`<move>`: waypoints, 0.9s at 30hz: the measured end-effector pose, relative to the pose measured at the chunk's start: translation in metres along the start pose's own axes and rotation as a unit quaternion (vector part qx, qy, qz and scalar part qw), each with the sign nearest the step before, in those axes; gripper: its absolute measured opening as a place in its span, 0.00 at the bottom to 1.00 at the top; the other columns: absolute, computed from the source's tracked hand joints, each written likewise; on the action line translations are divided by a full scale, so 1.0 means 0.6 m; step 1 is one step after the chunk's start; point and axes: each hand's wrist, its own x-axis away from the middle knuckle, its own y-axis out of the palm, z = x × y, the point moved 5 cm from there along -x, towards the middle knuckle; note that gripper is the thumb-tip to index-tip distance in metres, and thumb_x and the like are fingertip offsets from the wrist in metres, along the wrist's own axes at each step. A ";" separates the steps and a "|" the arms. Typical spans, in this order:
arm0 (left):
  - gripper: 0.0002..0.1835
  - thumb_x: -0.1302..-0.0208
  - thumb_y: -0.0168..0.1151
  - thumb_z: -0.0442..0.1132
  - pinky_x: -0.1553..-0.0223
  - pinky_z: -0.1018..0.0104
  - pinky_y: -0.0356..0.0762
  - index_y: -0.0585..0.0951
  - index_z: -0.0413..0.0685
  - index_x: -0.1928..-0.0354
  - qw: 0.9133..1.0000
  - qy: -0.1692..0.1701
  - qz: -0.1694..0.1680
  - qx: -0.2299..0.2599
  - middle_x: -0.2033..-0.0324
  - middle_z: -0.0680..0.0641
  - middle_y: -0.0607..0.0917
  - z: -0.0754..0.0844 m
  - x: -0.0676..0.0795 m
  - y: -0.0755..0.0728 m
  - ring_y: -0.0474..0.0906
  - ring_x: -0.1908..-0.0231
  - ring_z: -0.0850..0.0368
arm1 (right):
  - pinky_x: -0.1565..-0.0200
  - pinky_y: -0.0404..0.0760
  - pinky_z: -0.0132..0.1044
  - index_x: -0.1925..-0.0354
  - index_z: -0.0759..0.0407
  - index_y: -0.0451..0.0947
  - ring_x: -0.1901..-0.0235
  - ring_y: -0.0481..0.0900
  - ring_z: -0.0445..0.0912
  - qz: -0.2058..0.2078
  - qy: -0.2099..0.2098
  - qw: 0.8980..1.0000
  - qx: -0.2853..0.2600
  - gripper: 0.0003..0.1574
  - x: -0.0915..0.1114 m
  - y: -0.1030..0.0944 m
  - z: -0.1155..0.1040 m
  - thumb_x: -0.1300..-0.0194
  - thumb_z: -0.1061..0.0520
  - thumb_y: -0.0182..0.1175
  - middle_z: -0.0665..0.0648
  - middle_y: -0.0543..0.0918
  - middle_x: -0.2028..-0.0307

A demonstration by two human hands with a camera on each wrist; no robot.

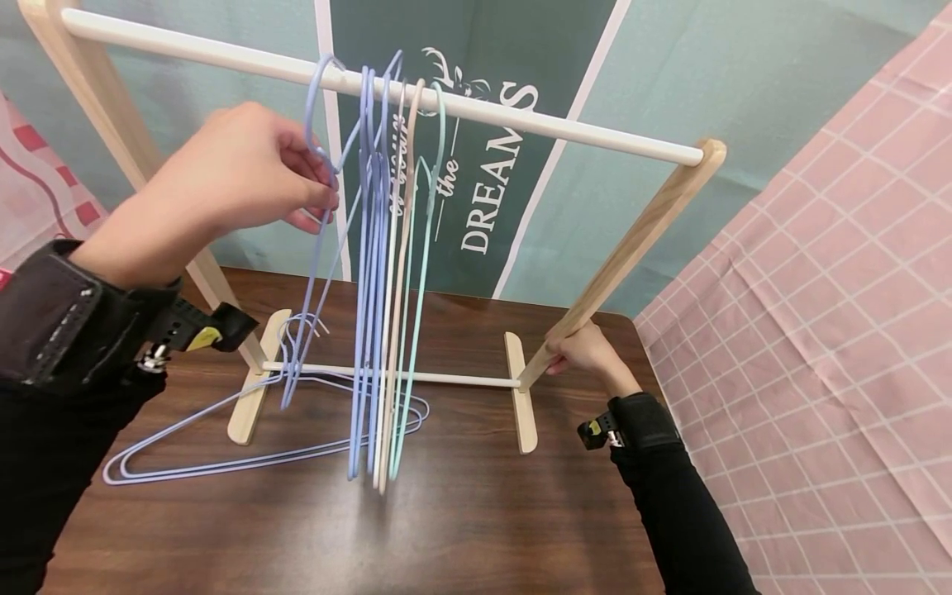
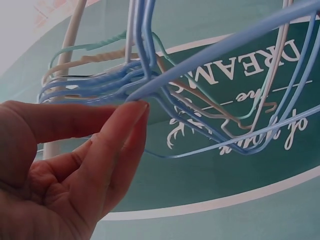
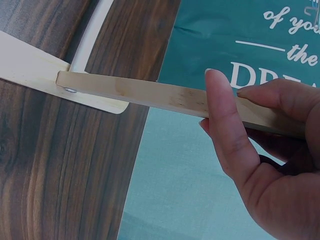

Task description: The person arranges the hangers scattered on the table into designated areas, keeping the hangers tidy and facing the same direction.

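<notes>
My left hand (image 1: 256, 169) pinches a blue hanger (image 1: 317, 240) just below its hook, which lies over the white top rail (image 1: 201, 51) of a wooden rack. In the left wrist view, thumb and fingertips meet on the blue hanger (image 2: 200, 57). To its right hang several more blue hangers (image 1: 369, 289), then white, beige (image 1: 405, 240) and mint green (image 1: 425, 273) ones. Low on the rack's right side, my right hand (image 1: 587, 347) grips the wooden post (image 1: 621, 248); the right wrist view shows fingers and thumb around that post (image 3: 150, 92).
Loose blue hangers (image 1: 223, 467) lie on the brown wooden table (image 1: 461, 521), their hooks by the rack's left foot (image 1: 249, 413). The right foot (image 1: 524, 421) stands near the table's right side. Behind hangs a green cloth with lettering; a pink checked cloth (image 1: 833, 330) borders the right.
</notes>
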 end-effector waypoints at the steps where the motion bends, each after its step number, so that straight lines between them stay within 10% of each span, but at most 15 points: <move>1: 0.14 0.45 0.62 0.49 0.56 0.64 0.66 0.79 0.47 0.64 1.000 -0.003 -0.002 0.002 0.70 0.52 0.86 0.002 -0.001 0.001 0.82 0.75 0.60 | 0.68 0.80 0.46 0.53 0.84 0.64 0.68 0.81 0.64 0.000 0.000 1.000 -0.001 0.17 0.000 0.000 0.000 0.40 0.72 0.47 0.83 0.72 0.58; 11: 0.14 0.42 0.62 0.44 0.48 0.51 0.65 0.79 0.41 0.60 0.999 -0.015 -0.011 0.045 0.67 0.46 0.85 0.017 -0.006 0.007 0.82 0.75 0.60 | 0.69 0.80 0.45 0.53 0.84 0.65 0.70 0.82 0.61 0.005 0.008 1.000 0.001 0.18 0.000 0.001 0.001 0.40 0.71 0.48 0.82 0.73 0.58; 27: 0.12 0.40 0.60 0.38 0.58 0.59 0.75 0.77 0.36 0.59 0.995 -0.027 -0.027 0.088 0.63 0.42 0.82 0.022 -0.008 0.026 0.82 0.74 0.59 | 0.68 0.80 0.45 0.52 0.81 0.67 0.73 0.83 0.56 0.007 0.017 1.000 0.005 0.18 0.001 -0.003 0.000 0.40 0.69 0.49 0.80 0.74 0.59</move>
